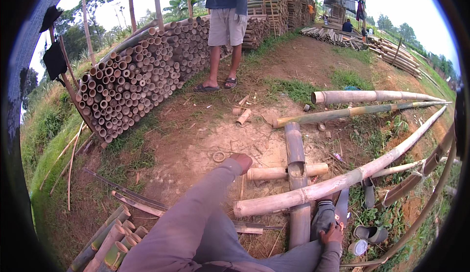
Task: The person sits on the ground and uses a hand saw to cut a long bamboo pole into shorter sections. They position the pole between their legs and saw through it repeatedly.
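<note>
Head view, over a dirt yard (191, 147): the person's right hand (333, 234) is closed around the handle of a handsaw (342, 204), blade pointing away. The left hand (241, 162) is curled near a short bamboo crosspiece (267, 173); whether it grips anything cannot be told. A long bamboo pole (313, 192) lies across a thick bamboo log (299, 225). Beyond, another person (227, 25) stands beside stacked bamboo (137, 71).

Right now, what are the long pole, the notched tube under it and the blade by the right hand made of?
The pole looks like bamboo, pale and fairly smooth, with ringed joints. The notched tube under it seems bamboo too, browner and smooth-looking: its cut shows a hollow inside. The blade by the right hand is probably metal: flat, grey-blue, faintly shiny.
</note>
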`<state>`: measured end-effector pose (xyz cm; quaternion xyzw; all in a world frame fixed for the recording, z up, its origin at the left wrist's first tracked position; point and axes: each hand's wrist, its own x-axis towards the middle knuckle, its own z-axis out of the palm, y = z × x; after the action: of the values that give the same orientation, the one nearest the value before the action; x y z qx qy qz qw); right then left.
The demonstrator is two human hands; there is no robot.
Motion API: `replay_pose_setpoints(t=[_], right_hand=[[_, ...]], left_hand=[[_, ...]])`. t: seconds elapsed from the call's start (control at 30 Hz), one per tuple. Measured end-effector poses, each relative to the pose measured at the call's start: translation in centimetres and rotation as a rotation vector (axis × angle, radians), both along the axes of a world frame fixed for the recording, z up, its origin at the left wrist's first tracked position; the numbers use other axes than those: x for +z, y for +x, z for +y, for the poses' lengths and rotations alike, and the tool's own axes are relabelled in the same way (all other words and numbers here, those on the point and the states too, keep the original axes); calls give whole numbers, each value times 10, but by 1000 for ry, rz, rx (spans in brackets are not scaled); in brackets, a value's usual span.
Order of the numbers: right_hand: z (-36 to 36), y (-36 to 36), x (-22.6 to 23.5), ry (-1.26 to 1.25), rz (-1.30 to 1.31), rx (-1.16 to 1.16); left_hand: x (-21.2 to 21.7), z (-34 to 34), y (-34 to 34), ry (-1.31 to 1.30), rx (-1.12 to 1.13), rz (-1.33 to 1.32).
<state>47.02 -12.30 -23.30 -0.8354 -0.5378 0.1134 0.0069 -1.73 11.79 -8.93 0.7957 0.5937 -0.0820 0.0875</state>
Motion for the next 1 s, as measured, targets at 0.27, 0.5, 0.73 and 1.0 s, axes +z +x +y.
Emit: replay_pose_setpoints(t=[0.27,0.5,0.73,1.0], right_hand=[[1,-6,21,-63,40,-38],[5,-8,30,-115,76,-62],[3,-8,25,-91,70,-57],[4,-9,29,-102,70,-51]], left_hand=[[-61,5,-66,-383,-9,19],[-44,10,-56,-273,83,-247],[-43,6,-60,-300,105,-290],[-40,1,-69,-286,109,-318]])
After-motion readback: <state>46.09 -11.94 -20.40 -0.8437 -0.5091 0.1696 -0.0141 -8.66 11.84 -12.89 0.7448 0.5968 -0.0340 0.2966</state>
